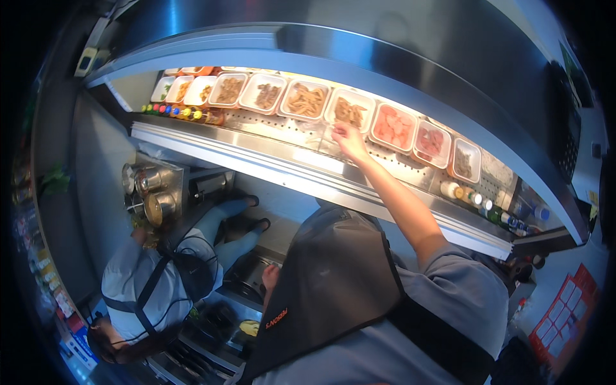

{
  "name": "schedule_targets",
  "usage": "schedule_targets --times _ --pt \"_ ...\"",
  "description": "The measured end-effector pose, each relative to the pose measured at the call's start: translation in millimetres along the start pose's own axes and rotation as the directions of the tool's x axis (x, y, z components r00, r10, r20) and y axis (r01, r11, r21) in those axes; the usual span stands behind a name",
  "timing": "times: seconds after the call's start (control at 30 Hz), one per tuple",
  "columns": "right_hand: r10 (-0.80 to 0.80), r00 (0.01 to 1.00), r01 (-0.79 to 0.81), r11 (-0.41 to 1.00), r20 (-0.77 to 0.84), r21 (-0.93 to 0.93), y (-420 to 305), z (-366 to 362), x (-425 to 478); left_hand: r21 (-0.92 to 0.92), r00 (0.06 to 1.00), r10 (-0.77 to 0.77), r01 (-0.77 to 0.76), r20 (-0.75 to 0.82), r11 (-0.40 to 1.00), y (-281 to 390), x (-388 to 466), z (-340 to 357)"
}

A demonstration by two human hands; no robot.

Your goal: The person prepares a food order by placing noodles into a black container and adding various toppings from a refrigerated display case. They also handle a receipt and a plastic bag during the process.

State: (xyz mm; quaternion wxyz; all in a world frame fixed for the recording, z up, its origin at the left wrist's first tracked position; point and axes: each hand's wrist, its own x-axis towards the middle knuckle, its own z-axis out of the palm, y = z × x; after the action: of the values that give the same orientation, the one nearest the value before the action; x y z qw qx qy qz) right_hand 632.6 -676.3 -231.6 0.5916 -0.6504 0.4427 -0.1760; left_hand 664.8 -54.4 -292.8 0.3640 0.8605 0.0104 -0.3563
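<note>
My right hand [347, 140] reaches into a lit refrigerated display case, its fingers bent at the near edge of a white plastic tub of sliced cooked meat [350, 110]. Whether the fingers grip anything cannot be told. To the left of that tub is one of light brown strips [305, 99]; to the right is one of pink sliced meat [393, 126]. Further right sit a tub of red meat [431, 143] and one of greyish food [464, 161]. My left hand [271, 277] hangs low beside my dark apron, partly hidden, its fingers curled.
A co-worker [154, 288] with a black harness stands at the left, near metal pots [159, 209]. The case's metal front ledge [284, 183] runs before me. Bottles [469, 193] stand at its right end, colourful-capped bottles [175, 111] at its left.
</note>
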Motion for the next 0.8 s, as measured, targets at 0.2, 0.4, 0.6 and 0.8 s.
schedule_targets --times 0.2,0.4,0.6,0.8 --pt "0.070 0.991 -0.109 0.913 -0.114 -0.394 -20 -99 -31 -0.269 0.996 -0.081 0.087 0.034 0.959 184 55 28" --pt "-0.250 0.946 -0.028 0.572 -0.207 -0.820 87 -238 -66 -0.192 0.988 0.047 -0.018 0.150 0.981 264 53 66" --pt "-0.103 0.992 0.007 0.624 -0.073 -0.781 68 -258 -65 0.030 0.938 0.037 -0.050 0.345 0.998 209 70 69" --pt "-0.151 0.988 0.083 0.540 0.001 -0.837 86 -258 -87 -0.014 0.978 -0.094 0.098 0.186 0.995 213 73 49"
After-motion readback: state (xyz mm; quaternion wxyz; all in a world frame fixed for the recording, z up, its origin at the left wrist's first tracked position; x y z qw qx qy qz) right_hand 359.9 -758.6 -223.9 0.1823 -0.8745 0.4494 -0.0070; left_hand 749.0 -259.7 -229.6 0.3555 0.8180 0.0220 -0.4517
